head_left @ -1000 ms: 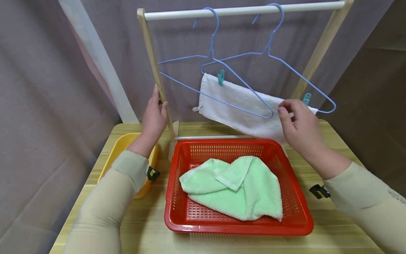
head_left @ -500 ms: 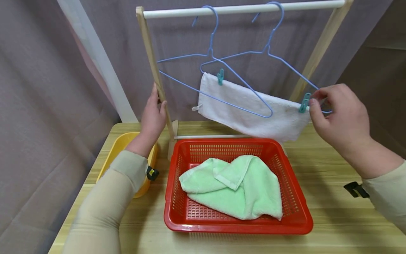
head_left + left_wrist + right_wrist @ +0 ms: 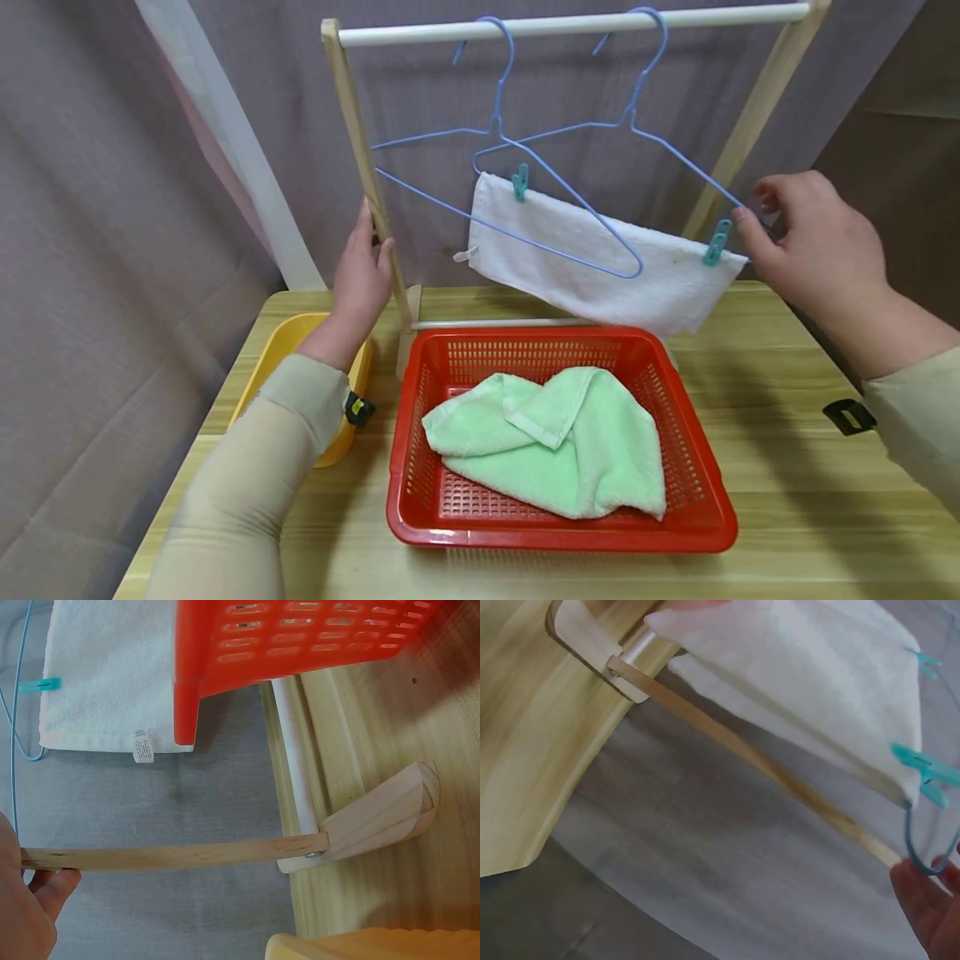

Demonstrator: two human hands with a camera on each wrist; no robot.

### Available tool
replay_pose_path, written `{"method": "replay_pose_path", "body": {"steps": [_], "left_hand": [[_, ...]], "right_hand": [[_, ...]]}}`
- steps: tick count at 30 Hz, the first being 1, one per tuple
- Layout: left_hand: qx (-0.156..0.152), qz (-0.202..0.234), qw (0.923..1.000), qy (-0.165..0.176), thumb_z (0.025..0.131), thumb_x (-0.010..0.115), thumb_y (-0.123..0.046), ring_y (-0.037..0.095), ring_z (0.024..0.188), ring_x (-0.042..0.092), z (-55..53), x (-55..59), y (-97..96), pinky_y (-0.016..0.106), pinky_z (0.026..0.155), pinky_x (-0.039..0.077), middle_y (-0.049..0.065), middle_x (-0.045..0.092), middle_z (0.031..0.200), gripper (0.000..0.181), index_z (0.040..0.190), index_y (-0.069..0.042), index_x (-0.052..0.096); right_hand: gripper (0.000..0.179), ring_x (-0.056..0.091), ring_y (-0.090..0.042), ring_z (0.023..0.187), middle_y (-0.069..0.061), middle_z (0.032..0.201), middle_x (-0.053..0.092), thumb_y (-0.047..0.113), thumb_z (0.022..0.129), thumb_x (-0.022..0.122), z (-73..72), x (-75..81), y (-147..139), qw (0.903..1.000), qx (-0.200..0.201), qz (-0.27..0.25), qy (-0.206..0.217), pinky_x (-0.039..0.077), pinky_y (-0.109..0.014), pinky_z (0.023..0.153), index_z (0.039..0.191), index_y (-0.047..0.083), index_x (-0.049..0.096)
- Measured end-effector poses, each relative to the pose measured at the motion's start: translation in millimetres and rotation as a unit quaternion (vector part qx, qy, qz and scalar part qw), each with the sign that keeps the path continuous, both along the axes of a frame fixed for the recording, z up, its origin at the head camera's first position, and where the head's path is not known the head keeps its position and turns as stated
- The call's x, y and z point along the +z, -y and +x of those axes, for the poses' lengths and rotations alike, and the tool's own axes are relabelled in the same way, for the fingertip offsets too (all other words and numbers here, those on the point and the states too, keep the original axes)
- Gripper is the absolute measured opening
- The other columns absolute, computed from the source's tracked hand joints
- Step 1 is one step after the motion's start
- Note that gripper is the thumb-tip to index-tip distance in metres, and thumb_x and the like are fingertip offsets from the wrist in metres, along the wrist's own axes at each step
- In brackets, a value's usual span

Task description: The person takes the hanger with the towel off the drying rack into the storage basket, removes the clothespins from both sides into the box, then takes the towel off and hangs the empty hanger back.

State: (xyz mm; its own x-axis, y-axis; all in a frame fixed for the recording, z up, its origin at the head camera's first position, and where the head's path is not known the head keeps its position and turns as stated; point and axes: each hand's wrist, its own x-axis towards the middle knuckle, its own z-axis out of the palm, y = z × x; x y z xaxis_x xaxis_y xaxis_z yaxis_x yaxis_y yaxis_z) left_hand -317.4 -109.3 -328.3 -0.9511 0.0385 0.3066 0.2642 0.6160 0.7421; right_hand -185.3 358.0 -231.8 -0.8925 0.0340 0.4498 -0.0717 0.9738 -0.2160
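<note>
A white towel (image 3: 667,287) hangs from the rear blue clothes hanger (image 3: 686,160), pinned by two teal clothespins, one near its left corner (image 3: 521,182) and one near its right (image 3: 717,243). At that hanger's right end, my right hand (image 3: 832,242) holds the bent wire corner between thumb and fingers, just beyond the right clothespin (image 3: 922,769). On the other side, my left hand (image 3: 362,279) grips the rack's left wooden post (image 3: 165,856) about midway up, thumb to one side. The front blue hanger (image 3: 498,100) carries nothing.
A red basket (image 3: 562,540) with a crumpled light green towel (image 3: 555,483) stands before the rack. At left, partly behind my forearm, is a yellow container (image 3: 281,342). The white top rail (image 3: 420,33) bears both hangers.
My right hand has moved right, from the towel's top edge past the right clothespin to the hanger's end. My left hand stays on the post.
</note>
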Motion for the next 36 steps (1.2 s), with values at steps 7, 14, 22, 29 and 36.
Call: {"method": "replay_pose_path", "body": {"steps": [7, 14, 22, 29, 36], "left_hand": [[0.002, -0.008, 1.0000, -0.004, 0.105, 0.048, -0.024, 0.022, 0.135, 0.046, 0.1, 1.1, 0.4, 0.040, 0.100, 0.049, 0.008, 0.040, 0.150, 0.076, 0.156, -0.044, -0.005], [0.000, -0.001, 0.9999, -0.012, 0.105, 0.049, -0.022, 0.022, 0.135, 0.047, -1.4, 0.9, -0.5, 0.041, 0.100, 0.049, 0.009, 0.041, 0.149, 0.077, 0.156, -0.043, -0.004], [-0.004, 0.007, 0.9998, -0.016, 0.105, 0.050, -0.021, 0.022, 0.135, 0.047, -3.2, -1.4, 0.7, 0.042, 0.099, 0.050, 0.008, 0.041, 0.149, 0.078, 0.155, -0.046, -0.004], [-0.004, 0.011, 0.9999, -0.011, 0.105, 0.048, -0.023, 0.021, 0.135, 0.046, -4.7, -0.2, 1.2, 0.041, 0.100, 0.049, 0.007, 0.039, 0.151, 0.075, 0.155, -0.046, -0.004], [0.003, 0.015, 0.9999, -0.001, 0.105, 0.048, -0.024, 0.022, 0.135, 0.047, -2.8, 0.6, 5.1, 0.043, 0.100, 0.049, 0.007, 0.040, 0.150, 0.075, 0.155, -0.047, -0.002]], "right_hand": [[0.045, 0.055, -0.043, 0.092, -0.026, 0.115, 0.057, 0.036, 0.104, 0.043, -15.1, -4.6, -5.4, 0.9979, 0.032, 0.011, 0.056, 0.043, -0.061, 0.070, 0.129, 0.000, 0.052], [0.041, 0.056, -0.041, 0.083, -0.024, 0.100, 0.062, 0.034, 0.106, 0.040, -21.1, -11.1, -5.7, 0.9984, 0.047, 0.004, 0.030, 0.042, -0.060, 0.069, 0.129, 0.003, 0.054], [0.039, 0.056, -0.043, 0.088, -0.025, 0.097, 0.063, 0.031, 0.107, 0.038, -21.4, -17.9, -1.5, 0.9973, 0.038, -0.063, -0.002, 0.040, -0.061, 0.076, 0.130, 0.004, 0.054], [0.041, 0.053, -0.039, 0.088, -0.025, 0.102, 0.063, 0.034, 0.106, 0.040, -14.6, -16.0, -1.4, 0.9949, 0.016, -0.099, -0.015, 0.038, -0.055, 0.075, 0.131, 0.005, 0.056], [0.042, 0.048, -0.014, 0.080, -0.018, 0.103, 0.063, 0.038, 0.105, 0.041, -9.0, -14.0, -8.6, 0.9936, -0.004, -0.112, -0.017, 0.036, -0.032, 0.069, 0.129, 0.008, 0.058]]}}
